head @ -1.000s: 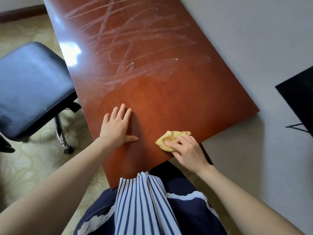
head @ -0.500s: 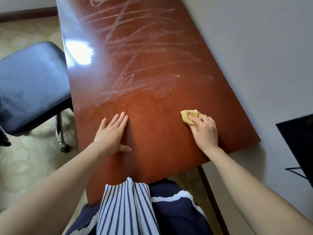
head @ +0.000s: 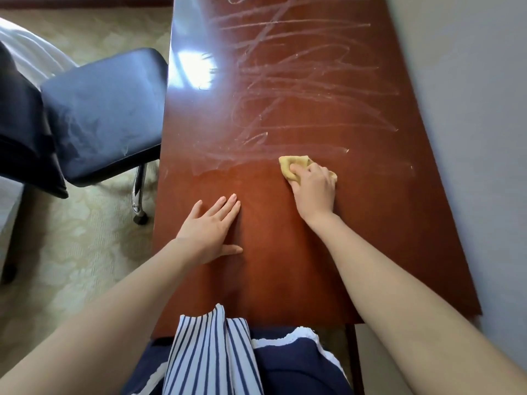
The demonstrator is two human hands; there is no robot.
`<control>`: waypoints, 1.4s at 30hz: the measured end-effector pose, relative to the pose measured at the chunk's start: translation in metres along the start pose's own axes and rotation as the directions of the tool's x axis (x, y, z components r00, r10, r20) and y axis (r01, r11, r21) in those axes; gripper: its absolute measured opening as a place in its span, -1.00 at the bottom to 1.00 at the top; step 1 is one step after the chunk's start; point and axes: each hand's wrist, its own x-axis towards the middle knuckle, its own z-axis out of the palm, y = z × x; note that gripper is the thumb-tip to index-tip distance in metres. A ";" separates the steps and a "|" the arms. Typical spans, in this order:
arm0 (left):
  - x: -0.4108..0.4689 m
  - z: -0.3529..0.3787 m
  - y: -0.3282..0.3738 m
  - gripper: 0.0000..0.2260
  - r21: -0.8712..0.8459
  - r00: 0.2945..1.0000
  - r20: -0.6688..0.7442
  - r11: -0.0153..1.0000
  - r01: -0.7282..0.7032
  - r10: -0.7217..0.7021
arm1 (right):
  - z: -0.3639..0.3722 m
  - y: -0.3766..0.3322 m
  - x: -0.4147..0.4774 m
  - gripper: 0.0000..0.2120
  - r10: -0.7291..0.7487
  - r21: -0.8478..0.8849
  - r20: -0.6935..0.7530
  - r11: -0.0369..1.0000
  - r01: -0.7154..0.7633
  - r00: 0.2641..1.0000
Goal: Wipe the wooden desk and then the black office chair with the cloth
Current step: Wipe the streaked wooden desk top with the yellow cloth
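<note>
A glossy reddish-brown wooden desk (head: 285, 266) runs away from me, its far half streaked with pale smear marks. My right hand (head: 313, 189) grips a crumpled yellow cloth (head: 288, 165) and presses it on the desk at the near edge of the smears. My left hand (head: 211, 229) rests flat on the wood nearer to me, fingers straight, thumb out. The black office chair (head: 105, 109) stands left of the desk, its padded seat close to the desk's left edge.
A grey wall (head: 470, 138) runs along the desk's right side. Patterned beige carpet (head: 71, 238) covers the floor on the left. The chair's chrome leg and caster (head: 139, 201) stand near the desk edge. White fabric (head: 34, 52) lies at the far left.
My right hand has slid the cloth from the near right corner forward and then leftward up to the smears. My left hand stays flat on the desk. The view has swung round.
</note>
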 end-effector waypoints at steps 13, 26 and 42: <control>0.021 -0.042 0.026 -0.63 -0.040 0.956 -0.288 0.999 0.037 -0.047 | -0.008 0.029 -0.120 -0.61 -0.230 0.075 -0.115 0.968 0.239 0.967; 0.049 -0.043 0.049 -0.14 0.052 0.993 -0.077 0.995 -0.083 0.087 | -0.063 0.157 -0.088 -0.70 0.519 0.151 -0.358 0.853 -0.500 0.776; 0.054 -0.050 0.051 -0.07 0.048 0.995 -0.007 0.994 -0.094 0.095 | -0.066 0.145 0.040 -0.65 0.523 -0.008 -0.220 0.843 -0.538 0.824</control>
